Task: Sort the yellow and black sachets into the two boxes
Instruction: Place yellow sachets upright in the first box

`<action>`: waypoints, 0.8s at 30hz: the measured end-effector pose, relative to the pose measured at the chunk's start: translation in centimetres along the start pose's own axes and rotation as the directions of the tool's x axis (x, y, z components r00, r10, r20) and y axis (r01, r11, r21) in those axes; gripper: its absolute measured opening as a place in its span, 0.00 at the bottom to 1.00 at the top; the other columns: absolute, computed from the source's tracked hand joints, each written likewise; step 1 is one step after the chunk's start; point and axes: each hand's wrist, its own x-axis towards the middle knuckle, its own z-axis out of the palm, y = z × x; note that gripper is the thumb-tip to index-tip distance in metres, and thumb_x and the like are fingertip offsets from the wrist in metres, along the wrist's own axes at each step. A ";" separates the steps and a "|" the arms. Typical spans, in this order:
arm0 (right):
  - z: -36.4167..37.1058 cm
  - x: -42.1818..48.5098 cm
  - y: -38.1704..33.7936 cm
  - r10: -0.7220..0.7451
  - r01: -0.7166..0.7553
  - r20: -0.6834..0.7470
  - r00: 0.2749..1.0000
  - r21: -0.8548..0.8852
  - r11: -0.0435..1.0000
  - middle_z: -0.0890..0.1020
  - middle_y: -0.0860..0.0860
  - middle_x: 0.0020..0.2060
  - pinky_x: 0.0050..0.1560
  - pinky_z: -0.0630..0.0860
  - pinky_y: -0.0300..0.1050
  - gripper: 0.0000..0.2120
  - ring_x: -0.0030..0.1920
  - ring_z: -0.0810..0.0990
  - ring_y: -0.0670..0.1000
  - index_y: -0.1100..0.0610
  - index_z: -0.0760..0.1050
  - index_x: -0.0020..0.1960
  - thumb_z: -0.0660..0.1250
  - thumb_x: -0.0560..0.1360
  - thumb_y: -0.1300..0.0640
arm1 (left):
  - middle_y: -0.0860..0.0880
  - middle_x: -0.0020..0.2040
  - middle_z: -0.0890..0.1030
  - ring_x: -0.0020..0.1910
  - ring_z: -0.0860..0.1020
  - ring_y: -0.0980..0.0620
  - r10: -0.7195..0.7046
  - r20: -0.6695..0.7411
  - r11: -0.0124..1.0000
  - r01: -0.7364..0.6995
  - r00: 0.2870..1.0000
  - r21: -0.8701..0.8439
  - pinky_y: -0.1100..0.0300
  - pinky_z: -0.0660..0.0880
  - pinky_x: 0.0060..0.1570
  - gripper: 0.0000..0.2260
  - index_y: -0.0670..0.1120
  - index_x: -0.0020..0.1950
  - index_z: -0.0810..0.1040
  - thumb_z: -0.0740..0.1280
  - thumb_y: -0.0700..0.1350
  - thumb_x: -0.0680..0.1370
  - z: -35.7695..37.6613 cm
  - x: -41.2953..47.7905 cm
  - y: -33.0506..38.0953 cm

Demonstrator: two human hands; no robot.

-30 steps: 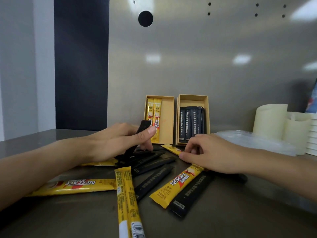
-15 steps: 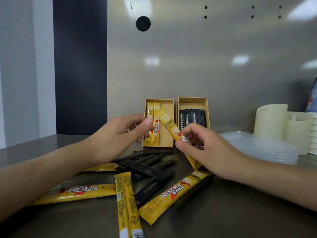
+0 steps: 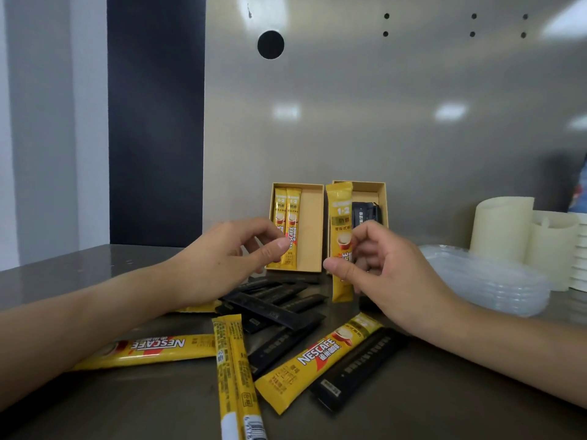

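Two tan boxes lean against the metal wall. The left box [image 3: 313,230] holds two yellow sachets [image 3: 286,217]; the right box [image 3: 370,193] holds black sachets [image 3: 365,212]. My right hand [image 3: 381,268] pinches a yellow sachet [image 3: 340,217] upright in front of the right box. My left hand [image 3: 228,258] hovers before the left box, thumb and fingers curled with nothing in them. Loose yellow sachets [image 3: 317,357] and black sachets [image 3: 273,308] lie in a heap on the grey table below both hands.
A stack of clear plastic lids [image 3: 489,281] lies at the right, with cream-coloured cylindrical containers [image 3: 502,227] behind it. The metal wall [image 3: 381,106] closes off the back, just behind the boxes. A dark panel [image 3: 155,122] stands at the back left.
My left hand dropped the black sachet onto the heap. My right hand lifted a yellow sachet off the table and has turned it from tilted to upright in front of the right box.
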 end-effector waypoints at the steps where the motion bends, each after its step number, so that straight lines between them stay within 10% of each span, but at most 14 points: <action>1: 0.0 0.0 0.0 0.005 -0.005 -0.007 1.000 0.018 1.000 0.83 0.36 0.40 0.33 0.78 0.36 0.15 0.35 0.82 0.42 0.47 0.73 0.49 0.71 0.67 0.41 | 0.57 0.49 0.84 0.47 0.80 0.59 0.000 -0.001 1.000 0.000 1.000 0.006 0.53 0.80 0.52 0.20 0.59 0.55 0.80 0.58 0.67 0.73 0.0 0.0 0.0; 18: -0.1 0.5 0.4 0.082 -0.082 0.005 0.997 0.129 0.988 0.86 0.49 0.41 0.34 0.82 0.45 0.11 0.36 0.86 0.51 0.54 0.77 0.53 0.68 0.75 0.48 | 0.57 0.47 0.83 0.48 0.79 0.58 0.057 0.043 0.992 -0.062 0.997 0.111 0.66 0.74 0.42 0.06 0.56 0.51 0.82 0.66 0.54 0.80 0.0 0.5 -0.8; 24: -1.3 2.7 -0.2 0.084 -0.075 -0.059 0.995 0.132 0.988 0.85 0.51 0.39 0.37 0.84 0.46 0.07 0.39 0.85 0.51 0.55 0.79 0.53 0.70 0.77 0.54 | 0.56 0.47 0.83 0.47 0.80 0.54 0.052 0.088 0.990 -0.063 0.995 0.125 0.52 0.80 0.48 0.07 0.55 0.51 0.82 0.67 0.55 0.80 0.0 0.4 -0.7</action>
